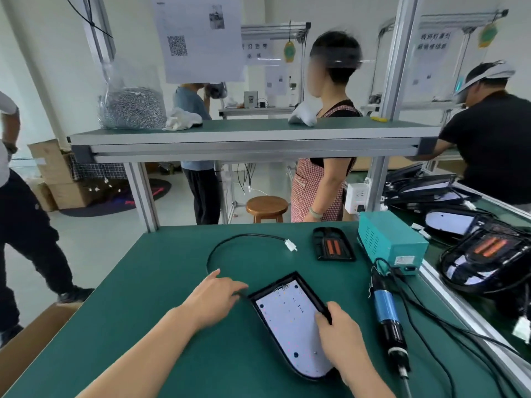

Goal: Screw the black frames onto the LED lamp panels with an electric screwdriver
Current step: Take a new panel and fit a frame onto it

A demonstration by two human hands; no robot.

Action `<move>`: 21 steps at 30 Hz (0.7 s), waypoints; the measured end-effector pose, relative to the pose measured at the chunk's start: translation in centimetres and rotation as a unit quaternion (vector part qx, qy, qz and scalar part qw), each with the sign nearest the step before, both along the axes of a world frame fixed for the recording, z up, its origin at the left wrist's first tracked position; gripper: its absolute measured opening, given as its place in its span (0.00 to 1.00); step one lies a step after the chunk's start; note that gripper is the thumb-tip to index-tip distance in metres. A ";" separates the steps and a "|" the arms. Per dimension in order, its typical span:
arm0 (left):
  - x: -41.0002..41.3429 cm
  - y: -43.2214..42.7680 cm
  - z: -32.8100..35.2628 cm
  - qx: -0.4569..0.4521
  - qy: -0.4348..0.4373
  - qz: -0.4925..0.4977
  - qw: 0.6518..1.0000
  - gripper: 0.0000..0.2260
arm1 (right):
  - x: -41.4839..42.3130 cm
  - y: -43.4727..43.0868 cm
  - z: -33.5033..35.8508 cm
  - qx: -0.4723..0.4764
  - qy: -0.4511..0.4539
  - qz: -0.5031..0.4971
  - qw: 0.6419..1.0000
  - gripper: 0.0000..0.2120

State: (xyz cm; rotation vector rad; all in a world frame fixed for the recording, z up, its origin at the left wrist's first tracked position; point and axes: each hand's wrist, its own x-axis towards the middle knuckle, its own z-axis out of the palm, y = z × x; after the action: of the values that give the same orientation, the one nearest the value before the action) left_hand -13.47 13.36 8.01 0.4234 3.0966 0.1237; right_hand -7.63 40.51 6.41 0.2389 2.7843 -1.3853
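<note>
On the green bench mat [178, 282], near the front edge and a bit right of centre, the LED lamp panel [287, 320] lies flat, white face up. It sits inside the black frame [309, 291], which runs all round it. The squarer end points away from the person and the rounded end toward them.

Right hand [342, 337] is at the frame's right edge. The thumb lies on the white face and the fingers curl over the black rim, gripping it.

Left hand [212, 300] is palm down just left of the panel. Its fingertips reach the far-left corner, where the black cable [212, 251] meets the frame. The fingers are blurred, so I cannot tell if they pinch the cable or only touch it.

The cable loops away over the mat and ends in a white connector [290, 245] lying loose.

The electric screwdriver [388, 314] lies on the mat just right of the right hand, not touched, with its bit toward the person. Its cord runs toward the teal power box [388, 239] at the far right of the mat.

A second black housing with orange parts [333, 244] lies left of that box, well apart from both hands.

More lamp units are stacked on the neighbouring bench [482, 254] to the right. A bag of screws [132, 107] sits on the upper shelf [244, 133]. A wooden stool [267, 208] and other people stand beyond the bench.
</note>
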 end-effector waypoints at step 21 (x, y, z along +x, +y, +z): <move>5.0 11.0 -3.7 0.406 0.007 0.183 0.895 0.16 | -3.1 2.2 2.8 -0.098 0.082 -0.004 0.992 0.16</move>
State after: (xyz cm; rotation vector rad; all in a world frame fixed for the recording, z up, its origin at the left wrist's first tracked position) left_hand -8.49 24.36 4.27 -0.1849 2.9314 1.4342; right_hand -10.71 42.68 9.26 0.1381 2.7470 -1.7411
